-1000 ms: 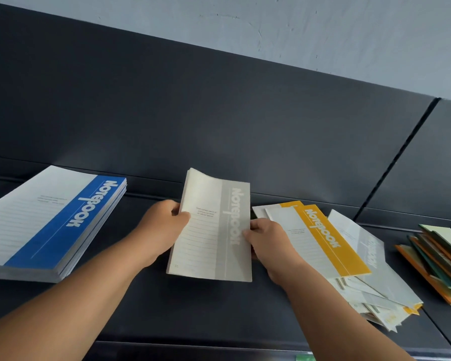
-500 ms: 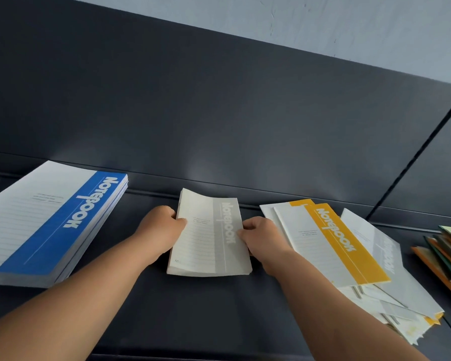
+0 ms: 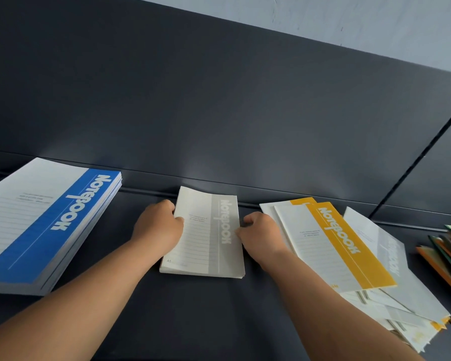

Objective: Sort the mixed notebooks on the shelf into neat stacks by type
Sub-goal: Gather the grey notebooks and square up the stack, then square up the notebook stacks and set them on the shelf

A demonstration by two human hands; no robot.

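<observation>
A small stack of grey-striped notebooks (image 3: 206, 235) lies flat on the dark shelf (image 3: 193, 308) in the middle. My left hand (image 3: 159, 227) grips its left edge, thumb on the cover. My right hand (image 3: 261, 235) holds its right edge with curled fingers. A thick stack of blue-striped notebooks (image 3: 44, 222) lies at the left. To the right spreads a loose pile with a yellow-striped notebook (image 3: 333, 246) on top and grey-striped notebooks (image 3: 385, 259) beneath and beside it.
Green and orange notebooks (image 3: 445, 256) lie in a messy heap at the far right edge. The shelf's dark back panel (image 3: 219, 113) rises right behind the stacks. Bare shelf shows in front of the grey stack.
The grey notebooks, tilted up off the shelf a second ago, have come down to lie flat. Both hands stayed on their side edges.
</observation>
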